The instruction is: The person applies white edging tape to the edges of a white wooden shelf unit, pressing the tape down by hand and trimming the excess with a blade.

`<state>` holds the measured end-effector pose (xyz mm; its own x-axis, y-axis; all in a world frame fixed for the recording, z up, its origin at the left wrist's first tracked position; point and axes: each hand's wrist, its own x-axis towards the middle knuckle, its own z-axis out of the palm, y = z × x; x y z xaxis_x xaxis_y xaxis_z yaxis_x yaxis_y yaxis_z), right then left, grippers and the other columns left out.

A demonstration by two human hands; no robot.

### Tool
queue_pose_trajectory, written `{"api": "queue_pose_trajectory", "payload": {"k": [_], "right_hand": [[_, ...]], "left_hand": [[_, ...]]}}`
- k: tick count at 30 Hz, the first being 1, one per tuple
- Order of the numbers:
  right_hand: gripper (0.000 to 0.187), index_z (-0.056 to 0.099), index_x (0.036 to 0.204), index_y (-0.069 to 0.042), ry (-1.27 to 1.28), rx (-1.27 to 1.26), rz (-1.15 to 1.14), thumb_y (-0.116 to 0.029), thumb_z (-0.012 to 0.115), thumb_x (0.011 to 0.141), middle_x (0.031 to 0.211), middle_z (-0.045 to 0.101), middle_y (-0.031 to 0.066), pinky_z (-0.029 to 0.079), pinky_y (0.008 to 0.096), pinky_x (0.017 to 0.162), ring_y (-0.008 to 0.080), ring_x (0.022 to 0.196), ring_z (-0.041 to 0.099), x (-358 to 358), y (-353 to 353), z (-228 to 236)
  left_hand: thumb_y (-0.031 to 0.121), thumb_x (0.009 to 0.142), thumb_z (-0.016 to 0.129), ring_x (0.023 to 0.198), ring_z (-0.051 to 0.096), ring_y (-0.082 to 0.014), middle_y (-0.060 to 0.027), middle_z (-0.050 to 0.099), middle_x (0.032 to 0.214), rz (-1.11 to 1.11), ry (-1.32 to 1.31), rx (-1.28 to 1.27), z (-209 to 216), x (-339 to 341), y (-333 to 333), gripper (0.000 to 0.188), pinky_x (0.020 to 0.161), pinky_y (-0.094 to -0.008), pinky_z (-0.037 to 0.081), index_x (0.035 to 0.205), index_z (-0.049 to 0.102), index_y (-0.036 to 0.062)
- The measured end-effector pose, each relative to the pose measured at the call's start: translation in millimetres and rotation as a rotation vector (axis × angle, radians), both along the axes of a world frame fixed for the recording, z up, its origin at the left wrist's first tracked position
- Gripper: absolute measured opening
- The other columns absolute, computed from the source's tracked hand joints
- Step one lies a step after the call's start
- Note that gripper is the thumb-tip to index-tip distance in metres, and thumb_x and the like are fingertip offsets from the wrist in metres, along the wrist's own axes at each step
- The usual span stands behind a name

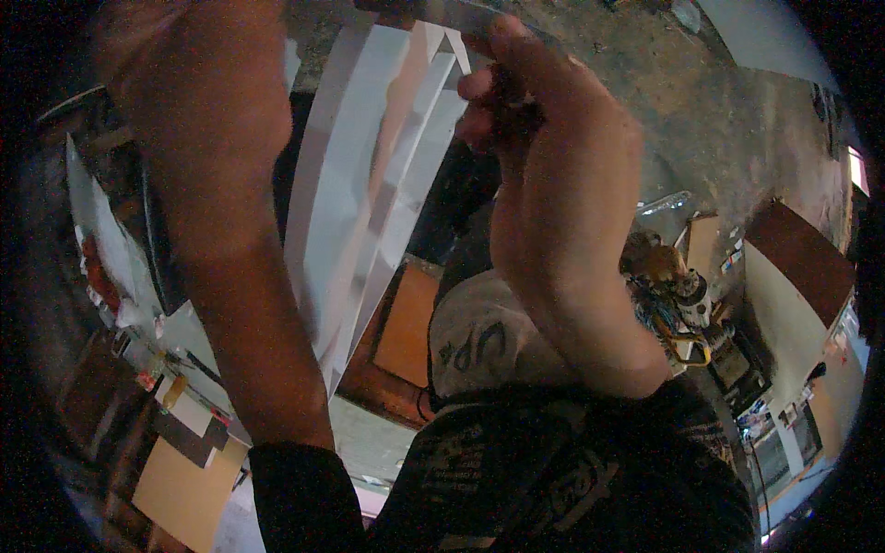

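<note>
Head view shows a mottled grey-brown floor [687, 120] spreading across the upper right, with the person's black printed clothing [544, 470] along the lower middle. Between the two forearms runs a long white panel with lengthwise folds and ridges [348, 184], tilted from the upper centre down toward the left sleeve; a narrow pinkish-tan band lies along its length. At the upper left, the left hand [198, 74] lies near the panel's far end; its fingers are cut off or lost in shadow, so how far it is open, and whether it holds anything, cannot be told. At the panel's upper right end, the right hand [544, 101] is partly closed, its fingers curled inward just beside the panel's edge; whether it has hold of anything is unclear. On the right stands a dark brown flat board [807, 244], while a tan rectangular board [180, 488] lies at the lower left. An orange-brown rectangular piece [408, 323] shows between the panel and the person's pale cloth-covered leg [479, 336]. Smallest are a dark grey flat strip [452, 14] near the right fingertips and a yellow curved handle [689, 348] among cluttered tools
</note>
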<state>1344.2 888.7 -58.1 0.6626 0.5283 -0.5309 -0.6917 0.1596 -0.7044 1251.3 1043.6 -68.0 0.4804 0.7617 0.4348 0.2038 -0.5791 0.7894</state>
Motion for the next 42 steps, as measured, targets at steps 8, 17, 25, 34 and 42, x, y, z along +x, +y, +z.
{"api": "queue_pose_trajectory", "payload": {"k": [8,17,25,34,42], "right_hand": [[0.019,0.067,0.092,0.0,0.031,0.056,0.011,-0.019,0.063,0.09,0.074,0.062,0.0072,0.044,0.0272,0.061,0.0153,0.062,0.055,-1.2,5.4,13.0],[0.021,0.067,0.093,-0.001,0.021,-0.04,-0.038,-0.022,0.062,0.093,0.072,0.059,0.0047,0.041,0.0258,0.061,0.0139,0.064,0.054,-10.9,15.8,-7.7],[0.023,0.067,0.093,-0.001,0.039,-0.021,-0.034,-0.023,0.062,0.093,0.071,0.059,0.0042,0.041,0.0246,0.058,0.012,0.062,0.052,-9.4,18.6,-3.3],[0.021,0.067,0.094,-0.002,0.04,-0.084,-0.045,-0.023,0.065,0.091,0.069,0.06,0.0044,0.041,0.0238,0.059,0.0113,0.06,0.052,-13.9,18.0,-3.8],[0.021,0.068,0.093,-0.003,0.017,-0.017,-0.079,-0.024,0.064,0.092,0.07,0.058,0.0012,0.041,0.0233,0.059,0.0109,0.062,0.052,-11.4,18.9,-2.1]], "left_hand": [[0.011,0.088,0.064,0.105,0.061,-0.0212,-0.0098,0.066,0.114,-0.003,-0.009,-0.013,-1.0,-1.2,-2.8,0.03,0.092,-0.0339,0.05,0.117,0.065,0.0052],[0.01,0.087,0.064,0.107,0.061,-0.022,-0.0104,0.065,0.115,-0.028,-0.03,-0.038,-2.8,1.8,-1.7,0.03,0.092,-0.0343,0.05,0.117,0.065,0.0048],[0.009,0.087,0.064,0.108,0.061,-0.0226,-0.0108,0.065,0.117,-0.036,-0.051,-0.049,-2.9,4.7,1.1,0.03,0.093,-0.0348,0.05,0.117,0.065,0.0045],[0.008,0.087,0.064,0.109,0.061,-0.0233,-0.0114,0.064,0.118,-0.06,-0.075,-0.058,-1.9,5.6,-0.2,0.03,0.093,-0.0353,0.05,0.117,0.065,0.0041],[0.007,0.086,0.064,0.11,0.06,-0.0239,-0.0118,0.064,0.12,-0.074,-0.07,-0.066,-2.6,7.5,-6.1,0.03,0.094,-0.0357,0.05,0.117,0.064,0.0038]]}}
